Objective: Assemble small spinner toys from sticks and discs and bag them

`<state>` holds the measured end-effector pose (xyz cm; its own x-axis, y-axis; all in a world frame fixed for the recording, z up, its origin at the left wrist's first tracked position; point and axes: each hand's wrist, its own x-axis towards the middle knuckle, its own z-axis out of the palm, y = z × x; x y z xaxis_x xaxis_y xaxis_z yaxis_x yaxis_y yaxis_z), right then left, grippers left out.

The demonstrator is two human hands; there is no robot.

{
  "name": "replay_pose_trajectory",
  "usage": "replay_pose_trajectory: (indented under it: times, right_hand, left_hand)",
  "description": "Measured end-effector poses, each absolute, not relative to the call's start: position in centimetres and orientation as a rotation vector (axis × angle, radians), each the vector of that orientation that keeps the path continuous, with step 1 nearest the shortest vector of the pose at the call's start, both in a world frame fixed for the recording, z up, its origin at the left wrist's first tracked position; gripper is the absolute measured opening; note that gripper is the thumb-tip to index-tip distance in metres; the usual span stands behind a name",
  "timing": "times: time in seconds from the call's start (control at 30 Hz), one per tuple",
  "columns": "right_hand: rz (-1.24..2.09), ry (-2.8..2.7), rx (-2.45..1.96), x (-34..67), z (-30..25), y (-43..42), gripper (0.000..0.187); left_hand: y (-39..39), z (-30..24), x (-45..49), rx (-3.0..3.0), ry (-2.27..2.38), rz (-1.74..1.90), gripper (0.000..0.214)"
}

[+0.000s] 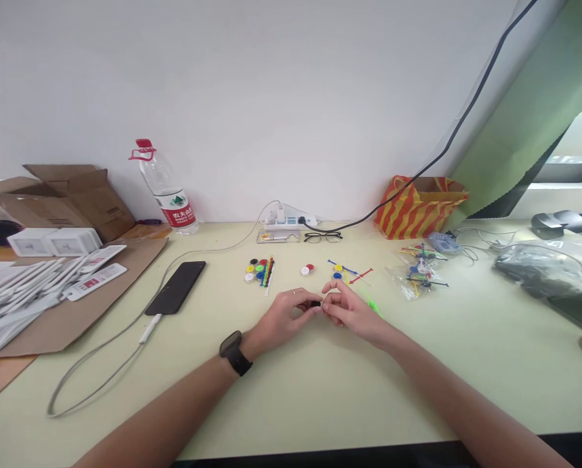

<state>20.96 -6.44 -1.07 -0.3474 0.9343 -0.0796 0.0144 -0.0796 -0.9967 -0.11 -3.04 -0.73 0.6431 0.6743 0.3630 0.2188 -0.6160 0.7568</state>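
Note:
My left hand (pixel 287 316), with a black watch on its wrist, pinches a small black piece (pixel 315 303) between thumb and fingers. Against its right side, my right hand (pixel 350 313) is closed in a pinch; what sits in its fingertips is too small to make out. Just beyond the hands are a red disc (pixel 310 267) and a white disc (pixel 305 271). Thin coloured sticks, among them a red one (pixel 361 276) and a blue one (pixel 342 267), lie behind my right hand beside a yellow disc (pixel 338 268) and a blue disc (pixel 337 276). Something bright green (pixel 374 307) shows partly behind that hand.
Left of centre lie several coloured discs (pixel 250 269) and a bundle of sticks (pixel 268 273). A phone (pixel 177 288) on a cable, a water bottle (pixel 171 195) and cardboard (pixel 76 318) with white tags are farther left. Glasses (pixel 322 238), a striped bag (pixel 412 211) and plastic bags (pixel 410 279) stand behind and right.

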Motion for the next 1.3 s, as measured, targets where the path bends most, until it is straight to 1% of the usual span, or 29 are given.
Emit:
replay_pose_trajectory:
  times: [0.13,0.27,0.47,0.7,0.87,1.13,1.3]
  right_hand:
    - [1.485,-1.503,-1.079,21.1,-1.08,-6.48,0.035]
    - [1.407,-1.569,-1.047,21.18,-1.21,-6.5,0.033]
    - [1.143,-1.796,-1.044,21.14,-1.01,-6.96,0.02]
    - [0.883,-1.951,-1.128,21.4,-1.38,-6.9,0.015]
    - [0.827,-1.948,-1.077,21.44,-1.17,-6.83,0.011]
    - [0.815,-1.923,-1.02,21.26,-1.08,-7.09,0.013]
    - [0.878,-1.832,-0.981,21.27,-0.91,-6.96,0.015]
  left_hand:
    - [-3.0,-0.81,-0.08,2.143,0.68,0.855,0.021]
    - [-2.94,-0.95,-0.12,2.07,0.668,0.863,0.024]
    - [-2.89,-0.87,-0.21,1.952,0.688,0.845,0.031]
    - [-2.95,-0.56,-0.24,1.892,0.657,0.822,0.027]
    - [-2.82,-0.95,-0.13,1.877,0.67,0.81,0.02]
    - [-2.93,-0.7,-0.22,1.873,0.728,0.804,0.01]
    - [-3.11,-0.79,-0.2,1.854,0.715,0.856,0.014]
